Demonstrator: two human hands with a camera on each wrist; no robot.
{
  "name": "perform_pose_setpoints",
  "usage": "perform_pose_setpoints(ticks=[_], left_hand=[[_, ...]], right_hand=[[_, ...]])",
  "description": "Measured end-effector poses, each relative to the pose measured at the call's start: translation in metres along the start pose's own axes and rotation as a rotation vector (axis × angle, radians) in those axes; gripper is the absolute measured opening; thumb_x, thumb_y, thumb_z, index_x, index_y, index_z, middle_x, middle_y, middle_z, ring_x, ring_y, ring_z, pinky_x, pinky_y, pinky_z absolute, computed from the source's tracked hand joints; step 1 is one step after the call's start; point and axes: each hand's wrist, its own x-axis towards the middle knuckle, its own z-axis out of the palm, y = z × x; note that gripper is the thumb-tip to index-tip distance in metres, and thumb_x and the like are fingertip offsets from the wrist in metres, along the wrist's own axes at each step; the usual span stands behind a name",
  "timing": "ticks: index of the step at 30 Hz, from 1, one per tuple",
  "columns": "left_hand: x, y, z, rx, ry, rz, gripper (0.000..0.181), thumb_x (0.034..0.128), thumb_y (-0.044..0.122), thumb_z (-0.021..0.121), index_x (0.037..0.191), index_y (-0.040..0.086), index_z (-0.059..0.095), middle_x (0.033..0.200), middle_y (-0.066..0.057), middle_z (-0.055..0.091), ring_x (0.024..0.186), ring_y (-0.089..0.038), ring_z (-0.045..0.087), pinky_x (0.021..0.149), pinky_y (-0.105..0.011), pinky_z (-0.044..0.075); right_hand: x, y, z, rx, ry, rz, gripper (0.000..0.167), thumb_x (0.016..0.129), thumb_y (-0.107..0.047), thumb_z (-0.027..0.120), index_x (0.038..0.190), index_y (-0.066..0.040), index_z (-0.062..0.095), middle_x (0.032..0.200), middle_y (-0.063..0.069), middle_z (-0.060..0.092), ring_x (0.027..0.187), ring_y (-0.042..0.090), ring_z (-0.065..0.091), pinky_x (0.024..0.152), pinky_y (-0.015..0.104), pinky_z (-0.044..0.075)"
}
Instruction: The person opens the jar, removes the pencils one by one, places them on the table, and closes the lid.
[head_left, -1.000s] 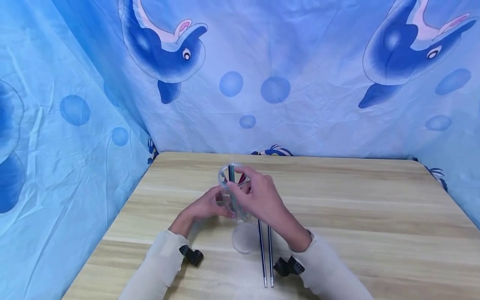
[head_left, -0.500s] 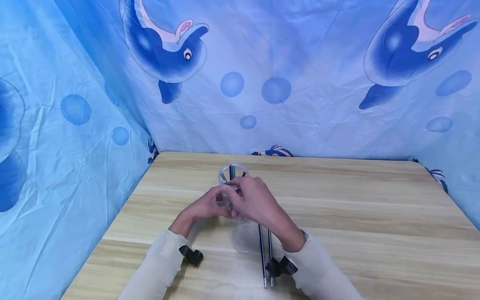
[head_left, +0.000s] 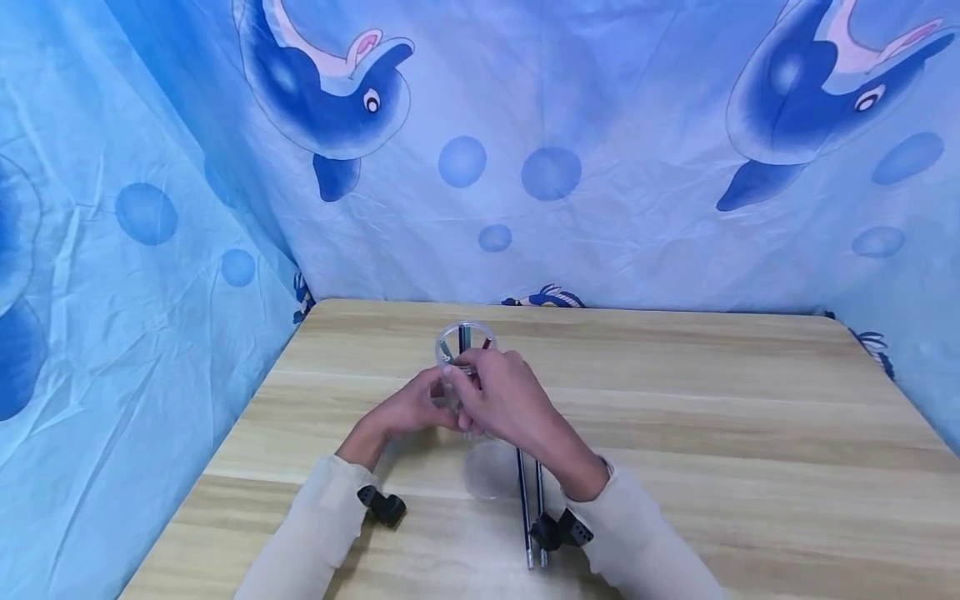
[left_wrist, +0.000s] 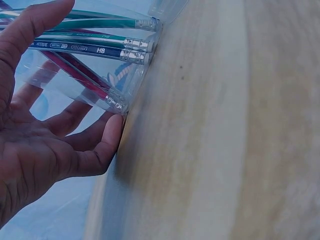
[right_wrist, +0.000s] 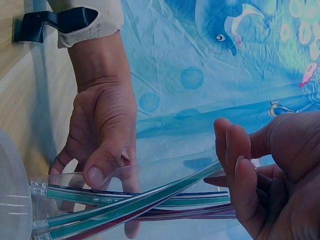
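A clear plastic cup (head_left: 467, 327) stands near the middle of the table, with green, dark blue and red pencils inside, eraser ends down. My left hand (head_left: 412, 407) holds the cup from the left; in the left wrist view its fingers and thumb wrap the wall around the pencils (left_wrist: 95, 45). My right hand (head_left: 498, 396) is at the cup's near rim with curled fingers. In the right wrist view its fingertips close around the upper end of a green pencil (right_wrist: 165, 192) leaning towards them; the exact contact is partly hidden. Two dark blue pencils (head_left: 524, 508) lie under the right forearm.
A round translucent lid (head_left: 489, 471) lies on the wooden table (head_left: 712, 417) just in front of the cup. Blue dolphin-print cloth (head_left: 615, 250) hangs behind and to the sides. Each wrist carries a black camera mount (head_left: 384, 506).
My right hand has come down from above the opening to the near rim, leaving the upright dark blue and green pencils visible. The left hand keeps its hold on the cup.
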Motion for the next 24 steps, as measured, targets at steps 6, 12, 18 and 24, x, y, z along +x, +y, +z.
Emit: perform_pose_setpoints(ticks=[6,12,18,24], left_hand=[[-0.0001,-0.0012,0.0,0.013,-0.008,-0.005,0.077,0.0773,0.006,0.084,0.145,0.021,0.05,0.141,0.001,0.054,0.138,-0.023,0.036,0.113,-0.058,0.022],[0.002,0.0023,-0.0016,0.008,0.021,-0.004,0.076,0.0751,0.002,0.084,0.142,0.02,0.053,0.147,0.003,0.049,0.138,-0.022,0.035,0.111,-0.055,0.025],[0.0002,0.0027,-0.001,-0.014,0.02,-0.027,0.073,0.0758,-0.001,0.082,0.141,0.016,0.053,0.149,0.001,0.046,0.138,-0.023,0.033,0.112,-0.055,0.022],[-0.0007,0.002,0.0003,-0.026,0.02,-0.018,0.071,0.0756,-0.002,0.082,0.139,0.014,0.054,0.141,-0.001,0.052,0.133,-0.023,0.037,0.11,-0.053,0.025]], right_hand=[[-0.0013,0.0003,0.0001,0.007,0.006,0.006,0.025,0.103,-0.02,0.055,0.111,0.0,0.068,0.049,-0.01,0.058,0.044,0.013,0.062,0.048,0.027,0.049],[0.001,-0.0028,-0.0018,-0.018,0.05,-0.016,0.024,0.101,-0.019,0.059,0.114,0.0,0.068,0.048,-0.013,0.057,0.043,0.003,0.058,0.047,0.027,0.047],[0.0008,-0.0045,-0.0011,-0.012,0.058,0.005,0.025,0.1,-0.018,0.061,0.117,-0.001,0.067,0.048,-0.013,0.057,0.043,0.003,0.058,0.048,0.028,0.046],[-0.0005,-0.0059,0.0009,0.007,0.07,0.03,0.025,0.099,-0.016,0.063,0.119,-0.002,0.066,0.048,-0.011,0.059,0.045,0.007,0.061,0.047,0.03,0.047]])
